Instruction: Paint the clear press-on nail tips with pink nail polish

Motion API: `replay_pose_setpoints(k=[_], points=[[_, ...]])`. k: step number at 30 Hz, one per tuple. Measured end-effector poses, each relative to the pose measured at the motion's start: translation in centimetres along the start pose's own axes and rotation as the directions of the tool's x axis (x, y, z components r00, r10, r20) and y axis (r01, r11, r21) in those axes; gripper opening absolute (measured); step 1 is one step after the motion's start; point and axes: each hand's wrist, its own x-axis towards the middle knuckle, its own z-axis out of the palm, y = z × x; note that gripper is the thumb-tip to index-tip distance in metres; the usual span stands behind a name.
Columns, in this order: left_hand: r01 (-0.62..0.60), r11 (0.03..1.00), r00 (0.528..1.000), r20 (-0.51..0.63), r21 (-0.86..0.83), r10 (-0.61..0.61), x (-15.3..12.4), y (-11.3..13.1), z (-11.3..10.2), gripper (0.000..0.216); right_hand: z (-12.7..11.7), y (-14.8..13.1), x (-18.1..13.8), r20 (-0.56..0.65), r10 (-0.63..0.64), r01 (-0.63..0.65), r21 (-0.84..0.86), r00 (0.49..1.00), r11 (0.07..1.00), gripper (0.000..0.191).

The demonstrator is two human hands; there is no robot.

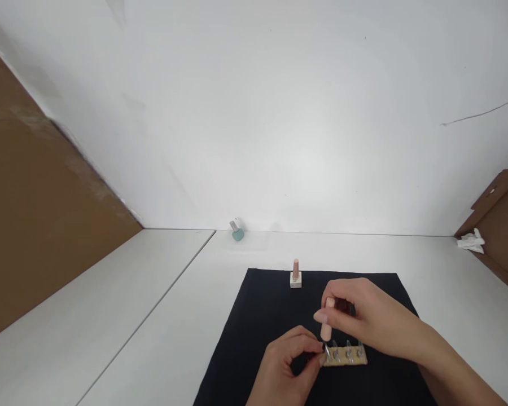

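My right hand point(359, 316) pinches a pale pink nail polish brush cap point(327, 326), with its tip pointing down at the left end of a tan holder strip point(346, 355). The strip lies on a black mat point(254, 316) and carries several clear nail tips. My left hand point(285, 366) is closed in a pinch at the strip's left end, on or just beside the nail tip under the brush. A small white polish bottle with a pink neck point(295, 276) stands upright near the mat's far edge.
A teal polish bottle point(237, 231) lies tilted by the white wall at the back of the white table point(152, 316). Brown cardboard panels point(34, 214) stand on the left and right. Crumpled white tissue point(472, 241) rests at the far right.
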Motion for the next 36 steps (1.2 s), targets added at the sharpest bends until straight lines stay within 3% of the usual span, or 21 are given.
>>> replay_pose_setpoints(k=[3, 8, 14, 22, 28, 32, 36], points=[[0.011, 1.000, 1.000, 0.002, -0.003, -0.011, 0.0, 0.0, 0.0, 0.018, 0.3, 0.1, 0.1, 0.011, -0.009, 0.009, -0.061, 1.000, 0.998, 0.023], [0.017, 1.000, 1.000, -0.001, 0.008, -0.017, -0.1, -0.1, 0.0, 0.018, 0.2, 0.2, 0.2, -0.103, 0.018, -0.017, 0.010, 0.995, 1.000, 0.028], [0.072, 0.997, 0.997, -0.032, -0.024, -0.073, 0.1, -0.1, -0.2, 0.016, -0.4, 0.2, -0.2, -0.081, 0.015, -0.012, 0.035, 0.997, 0.999, 0.028], [0.237, 0.944, 0.967, -0.036, -0.231, -0.251, 0.2, -0.2, -0.9, 0.010, -0.7, 0.7, -0.1, -0.151, 0.006, 0.002, 0.052, 0.989, 0.999, 0.029], [0.366, 0.793, 0.913, 0.022, -0.488, -0.407, 0.5, 0.4, -1.2, 0.024, -1.0, 0.8, -0.2, -0.195, -0.022, 0.037, 0.070, 0.981, 0.997, 0.028], [0.350, 0.757, 0.897, -0.035, -0.552, -0.440, 0.6, 1.0, -1.3, 0.032, -0.9, 0.9, -0.3, -0.265, -0.046, 0.068, 0.075, 0.963, 0.995, 0.030], [0.265, 0.812, 0.928, -0.090, -0.520, -0.361, 0.5, 0.8, -1.6, 0.029, -0.4, 0.7, -0.3, -0.250, -0.076, 0.094, 0.062, 0.965, 0.994, 0.025]])
